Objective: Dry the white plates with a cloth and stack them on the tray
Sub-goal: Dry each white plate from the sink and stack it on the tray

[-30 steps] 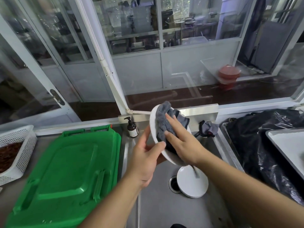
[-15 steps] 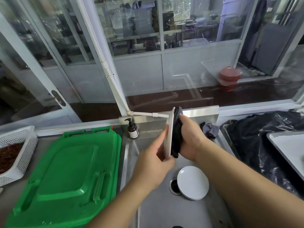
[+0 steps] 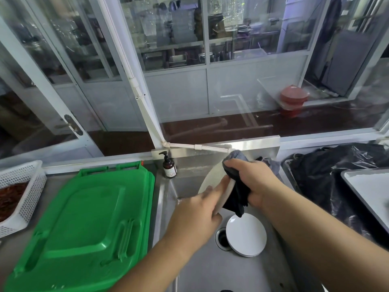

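While the steel sink (image 3: 189, 268) sits under glass partitions, green lid (image 3: 84, 224) to its left, left hand (image 3: 195, 216) fingers grip the tilted white plate (image 3: 212, 178) above it; right hand (image 3: 252, 182) clenches the dark cloth (image 3: 235, 194) against it. Second plate (image 3: 246, 234) beside the drain.

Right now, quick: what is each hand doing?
Left hand: holds the white plate by its edge, tilted over the sink.
Right hand: grips the grey cloth against the plate.
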`<act>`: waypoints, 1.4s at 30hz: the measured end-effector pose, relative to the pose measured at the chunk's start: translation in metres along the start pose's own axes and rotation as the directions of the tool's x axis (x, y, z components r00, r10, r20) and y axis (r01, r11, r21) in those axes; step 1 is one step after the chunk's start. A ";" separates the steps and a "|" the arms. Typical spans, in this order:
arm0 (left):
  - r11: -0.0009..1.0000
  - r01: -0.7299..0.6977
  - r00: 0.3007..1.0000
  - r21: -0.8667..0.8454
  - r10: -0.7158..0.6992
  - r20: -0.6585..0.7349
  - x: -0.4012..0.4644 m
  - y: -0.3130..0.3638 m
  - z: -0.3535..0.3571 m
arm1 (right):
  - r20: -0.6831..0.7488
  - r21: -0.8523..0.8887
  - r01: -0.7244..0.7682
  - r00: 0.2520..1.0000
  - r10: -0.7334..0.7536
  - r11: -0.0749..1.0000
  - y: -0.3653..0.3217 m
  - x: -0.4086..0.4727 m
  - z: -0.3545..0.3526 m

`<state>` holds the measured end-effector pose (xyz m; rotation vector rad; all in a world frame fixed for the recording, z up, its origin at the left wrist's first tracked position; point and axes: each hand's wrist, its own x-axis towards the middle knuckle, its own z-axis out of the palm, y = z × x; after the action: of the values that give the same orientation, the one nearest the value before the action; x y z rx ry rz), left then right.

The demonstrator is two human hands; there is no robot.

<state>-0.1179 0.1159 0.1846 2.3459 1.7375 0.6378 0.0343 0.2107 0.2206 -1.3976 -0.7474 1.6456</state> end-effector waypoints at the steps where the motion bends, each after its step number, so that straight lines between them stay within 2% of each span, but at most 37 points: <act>1: 0.998 -0.027 1.000 0.056 0.026 0.018 0.001 -0.001 0.002 | -0.012 -0.002 0.000 1.000 0.000 1.000 0.005 0.003 -0.002; 4: 0.958 -0.084 0.996 0.275 0.083 0.012 -0.002 -0.003 0.009 | -0.017 0.052 -0.016 1.000 0.017 0.999 0.017 0.008 -0.011; 6: 0.939 -0.079 0.987 0.335 0.122 -0.108 -0.009 -0.004 0.011 | 0.017 0.110 -0.032 0.999 0.030 0.993 0.021 0.011 -0.018; 7: 0.948 -0.077 0.978 0.309 0.132 -0.162 -0.011 -0.005 0.011 | 0.039 0.131 -0.035 0.999 0.031 0.991 0.023 0.013 -0.022; 9: 0.984 -0.067 0.970 0.166 0.104 -0.221 -0.013 -0.012 0.009 | 0.076 0.170 -0.037 0.997 0.024 0.985 0.025 0.016 -0.029; 11: 1.000 0.010 0.958 -0.022 -0.016 -0.287 -0.012 -0.023 0.007 | 0.100 0.202 -0.041 0.995 0.021 0.979 0.025 0.018 -0.036; 13: 0.960 0.177 0.907 -0.216 -0.245 -0.344 -0.006 -0.039 0.003 | 0.130 0.221 -0.043 0.991 0.014 0.974 0.023 0.019 -0.041; 14: 0.901 0.278 0.862 -0.333 -0.387 -0.328 -0.002 -0.045 0.000 | 0.148 0.227 -0.039 0.989 0.005 0.973 0.021 0.020 -0.044; 15: 0.798 0.371 0.809 -0.475 -0.529 -0.257 0.003 -0.050 -0.004 | 0.171 0.231 -0.034 0.985 -0.006 0.972 0.020 0.020 -0.046; 16: 0.632 0.441 0.749 -0.637 -0.650 -0.126 0.009 -0.053 -0.010 | 0.197 0.231 -0.030 0.980 -0.016 0.972 0.018 0.020 -0.047; 17: 0.384 0.458 0.697 -0.802 -0.714 0.056 0.016 -0.054 -0.014 | 0.227 0.227 -0.032 0.974 -0.021 0.973 0.016 0.020 -0.048; 18: 0.100 0.431 0.669 -0.897 -0.702 0.243 0.021 -0.056 -0.017 | 0.259 0.224 -0.037 0.966 -0.023 0.974 0.014 0.018 -0.048; 19: -0.110 0.392 0.663 -0.913 -0.655 0.364 0.023 -0.057 -0.021 | 0.287 0.226 -0.043 0.958 -0.024 0.973 0.012 0.017 -0.048; 20: -0.205 0.364 0.687 -0.908 -0.599 0.411 0.024 -0.058 -0.023 | 0.309 0.223 -0.047 0.951 -0.025 0.974 0.012 0.016 -0.047; 21: -0.225 0.353 0.713 -0.908 -0.563 0.417 0.025 -0.057 -0.025 | 0.323 0.211 -0.049 0.946 -0.022 0.976 0.012 0.016 -0.046; 23: -0.207 0.341 0.717 -0.917 -0.573 0.396 0.028 -0.054 -0.026 | 0.324 0.187 -0.048 0.946 -0.015 0.981 0.013 0.015 -0.045; 29: -0.130 0.172 0.645 -0.977 -0.734 0.211 0.032 -0.035 -0.020 | 0.159 0.214 0.042 0.984 -0.077 0.976 0.022 0.024 -0.036; 32: -0.145 0.080 0.618 -0.986 -0.769 0.163 0.035 -0.016 -0.009 | 0.096 0.298 0.053 0.992 -0.085 0.953 0.037 0.022 -0.028; 34: -0.187 0.049 0.603 -0.981 -0.778 0.179 0.039 -0.005 -0.002 | 0.085 0.362 0.022 0.995 -0.056 0.932 0.048 0.015 -0.019; 38: -0.238 0.064 0.649 -0.969 -0.728 0.221 0.035 0.002 0.001 | 0.047 0.430 0.001 0.999 -0.023 0.903 0.060 0.009 -0.018; 42: -0.269 0.195 0.705 -0.943 -0.630 0.326 0.023 -0.012 -0.011 | 0.100 0.306 -0.023 0.995 -0.008 0.952 0.046 0.015 -0.041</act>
<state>-0.1278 0.1403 0.1953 0.3876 1.1049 1.4676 0.0639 0.1987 0.1656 -1.1054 -0.5139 1.7627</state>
